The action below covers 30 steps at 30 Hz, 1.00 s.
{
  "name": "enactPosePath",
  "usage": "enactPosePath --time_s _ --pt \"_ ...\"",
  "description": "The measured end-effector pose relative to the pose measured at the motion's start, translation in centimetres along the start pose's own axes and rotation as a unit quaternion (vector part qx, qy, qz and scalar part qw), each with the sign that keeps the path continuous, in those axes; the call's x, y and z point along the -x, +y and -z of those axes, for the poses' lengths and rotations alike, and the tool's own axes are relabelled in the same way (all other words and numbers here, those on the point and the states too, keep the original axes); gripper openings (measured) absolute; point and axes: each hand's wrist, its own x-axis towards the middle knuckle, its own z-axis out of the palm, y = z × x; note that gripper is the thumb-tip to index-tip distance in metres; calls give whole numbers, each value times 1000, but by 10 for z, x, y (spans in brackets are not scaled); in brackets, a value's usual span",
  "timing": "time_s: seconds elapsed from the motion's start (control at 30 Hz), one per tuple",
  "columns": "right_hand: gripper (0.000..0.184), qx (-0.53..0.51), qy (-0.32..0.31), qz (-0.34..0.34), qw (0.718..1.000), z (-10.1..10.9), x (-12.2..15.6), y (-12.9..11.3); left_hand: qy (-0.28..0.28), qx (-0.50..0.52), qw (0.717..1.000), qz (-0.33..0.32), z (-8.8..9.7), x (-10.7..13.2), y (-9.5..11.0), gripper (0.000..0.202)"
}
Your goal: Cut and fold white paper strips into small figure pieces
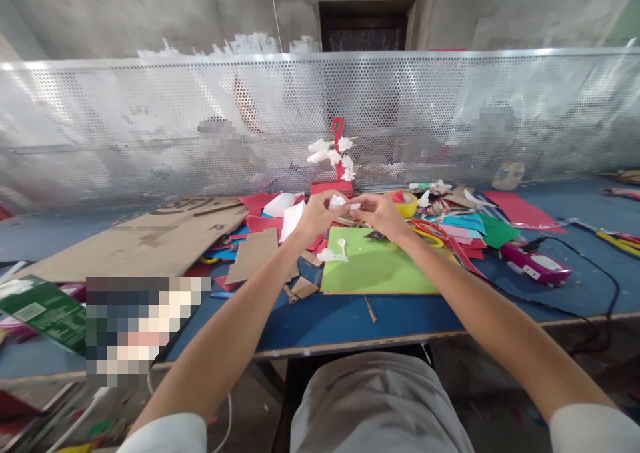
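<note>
Both hands meet above the far edge of a lime-green sheet (390,259). Between the fingertips of my left hand (320,214) and my right hand (380,213) is a small crumpled white paper piece (338,201); both hands pinch it, and its exact shape is partly hidden by fingers. Just behind stands a red paper stem (339,129) with a looped top, rising from a red base (330,187) and bearing several white paper flowers (334,157). Below my left hand, a white cut-out piece (334,253) lies on the green sheet.
Cardboard (135,236) covers the left side of the blue table (310,326). Yellow tape (406,204), orange-handled scissors (430,233) and coloured paper scraps lie right of my hands. Farther right are a pink device (536,263) with a black cord and yellow-handled pliers (617,241). A perforated metal screen (165,126) stands behind.
</note>
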Motion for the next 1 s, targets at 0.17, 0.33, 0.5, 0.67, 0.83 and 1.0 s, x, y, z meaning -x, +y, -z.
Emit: enactPosePath --time_s 0.17,0.33,0.5,0.67,0.83,1.0 --pt "27 49 14 25 998 2 -2 4 -23 34 999 5 -2 -2 -8 24" --pt "26 37 24 8 999 6 -4 8 -80 59 995 7 3 -3 -7 28" --pt "21 16 61 -15 998 14 -3 5 -198 -83 976 49 24 -1 -10 55" --pt "19 31 78 -21 996 20 -6 9 -426 -190 883 61 37 3 -15 48" --pt "18 38 61 -24 997 19 -5 13 -440 -243 859 92 35 5 -12 34" --pt "20 -4 39 -30 999 18 -5 15 -422 -221 876 76 34 1 -15 28"
